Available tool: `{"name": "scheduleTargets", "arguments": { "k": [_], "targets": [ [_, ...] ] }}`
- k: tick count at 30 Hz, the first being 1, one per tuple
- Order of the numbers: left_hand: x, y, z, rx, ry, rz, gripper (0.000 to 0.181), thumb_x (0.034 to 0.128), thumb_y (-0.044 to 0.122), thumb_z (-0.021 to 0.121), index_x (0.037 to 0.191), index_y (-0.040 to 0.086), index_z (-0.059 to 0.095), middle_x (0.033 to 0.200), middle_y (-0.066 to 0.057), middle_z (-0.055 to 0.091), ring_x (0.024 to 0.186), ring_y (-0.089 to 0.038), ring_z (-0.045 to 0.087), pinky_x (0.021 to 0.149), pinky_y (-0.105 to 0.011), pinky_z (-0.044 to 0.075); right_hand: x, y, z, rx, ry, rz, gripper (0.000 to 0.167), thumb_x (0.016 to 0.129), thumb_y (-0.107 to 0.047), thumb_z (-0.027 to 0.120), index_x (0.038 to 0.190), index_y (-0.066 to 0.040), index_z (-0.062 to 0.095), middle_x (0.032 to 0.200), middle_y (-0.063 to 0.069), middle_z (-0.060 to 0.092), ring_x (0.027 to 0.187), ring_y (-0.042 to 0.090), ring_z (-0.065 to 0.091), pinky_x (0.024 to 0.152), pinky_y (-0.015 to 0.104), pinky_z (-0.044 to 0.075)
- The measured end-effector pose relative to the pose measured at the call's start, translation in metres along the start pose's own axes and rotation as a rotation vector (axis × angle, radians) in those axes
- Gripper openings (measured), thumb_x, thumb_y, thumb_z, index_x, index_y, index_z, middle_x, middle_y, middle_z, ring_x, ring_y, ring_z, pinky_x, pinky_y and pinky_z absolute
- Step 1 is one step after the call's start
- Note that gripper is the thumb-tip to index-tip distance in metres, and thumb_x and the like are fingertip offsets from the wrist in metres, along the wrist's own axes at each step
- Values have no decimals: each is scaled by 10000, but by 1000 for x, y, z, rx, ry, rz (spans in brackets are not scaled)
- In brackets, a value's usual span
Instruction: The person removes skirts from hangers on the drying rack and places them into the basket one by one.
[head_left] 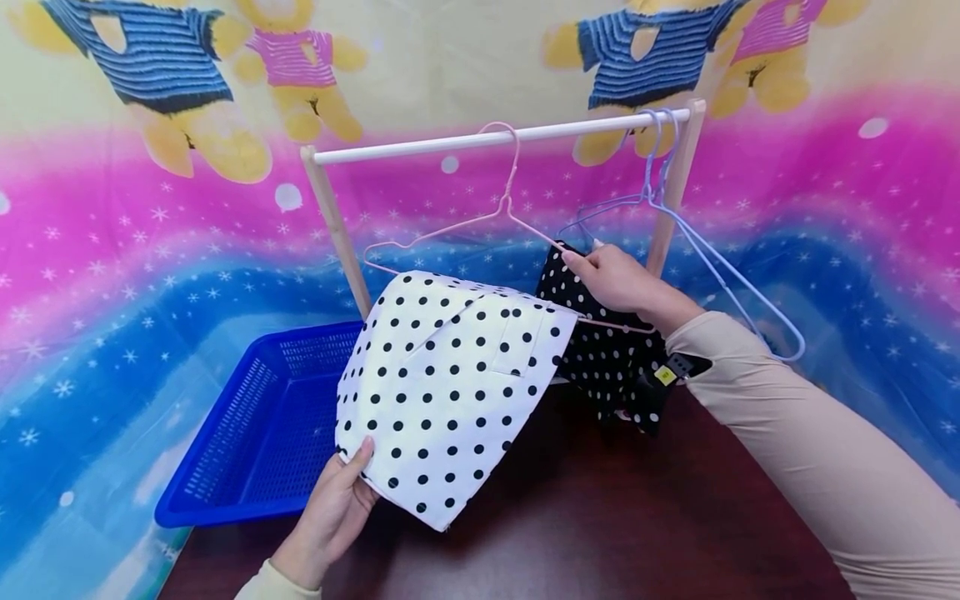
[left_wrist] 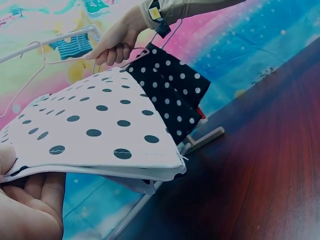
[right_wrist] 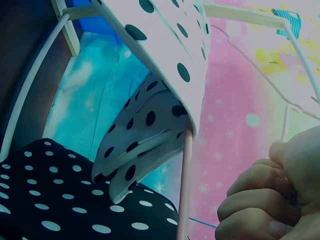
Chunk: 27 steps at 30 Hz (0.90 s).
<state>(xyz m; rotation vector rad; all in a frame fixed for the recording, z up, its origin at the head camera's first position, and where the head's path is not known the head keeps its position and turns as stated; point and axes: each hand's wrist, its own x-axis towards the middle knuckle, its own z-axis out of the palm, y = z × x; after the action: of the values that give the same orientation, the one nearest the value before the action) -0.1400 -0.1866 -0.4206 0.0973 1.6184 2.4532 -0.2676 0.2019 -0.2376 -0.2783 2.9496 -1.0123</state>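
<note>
A white cloth garment with black dots [head_left: 450, 375] lies folded over the lower bar of a pink hanger [head_left: 457, 223], whose hook is over the white rod. My left hand [head_left: 339, 508] pinches the garment's lower left edge between thumb and fingers, as the left wrist view also shows at the hem [left_wrist: 95, 167]. My right hand [head_left: 618, 279] grips the hanger's right shoulder, its fingers [right_wrist: 255, 205] curled in the right wrist view. Just behind that hand hangs a black garment with white dots [head_left: 600, 358], partly hidden by the white one and the right arm.
The wooden-legged rack with a white rod [head_left: 420, 147] stands at the table's back. Blue-violet hangers [head_left: 652, 167] hang at its right end. A blue plastic basket [head_left: 202, 483] sits left on the dark red-brown table [head_left: 570, 517]. A printed cloth backdrop [head_left: 97, 275] surrounds it.
</note>
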Motion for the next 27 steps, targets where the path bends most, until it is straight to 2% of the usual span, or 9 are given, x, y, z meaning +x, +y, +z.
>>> {"name": "scheduleTargets", "arguments": {
  "k": [6, 15, 27],
  "targets": [
    [-2, 4, -5, -10, -6, 17, 201, 1099, 285, 404, 1226, 236, 553, 1130, 116, 755, 1035, -20, 717, 877, -232, 585, 0, -1, -1, -16, 12, -4, 618, 1075, -539, 312, 586, -161, 341, 494, -76, 246, 427, 87, 211, 435, 259, 250],
    [-3, 3, -8, -43, -34, 39, 220, 1106, 264, 382, 1226, 248, 566, 1137, 116, 755, 1038, -19, 717, 881, -224, 581, -1, 0, -1, -11, -16, -10, 619, 1068, -558, 307, 581, -177, 341, 486, -81, 254, 421, 86, 216, 425, 266, 261],
    [-7, 3, -10, -29, -20, 45, 212, 1104, 269, 388, 1225, 235, 559, 1134, 113, 751, 1034, -22, 717, 881, -227, 582, -2, -3, 0, 13, -20, 4, 609, 1079, -529, 294, 586, -174, 333, 491, -81, 253, 424, 74, 208, 426, 240, 243]
  ]
}}
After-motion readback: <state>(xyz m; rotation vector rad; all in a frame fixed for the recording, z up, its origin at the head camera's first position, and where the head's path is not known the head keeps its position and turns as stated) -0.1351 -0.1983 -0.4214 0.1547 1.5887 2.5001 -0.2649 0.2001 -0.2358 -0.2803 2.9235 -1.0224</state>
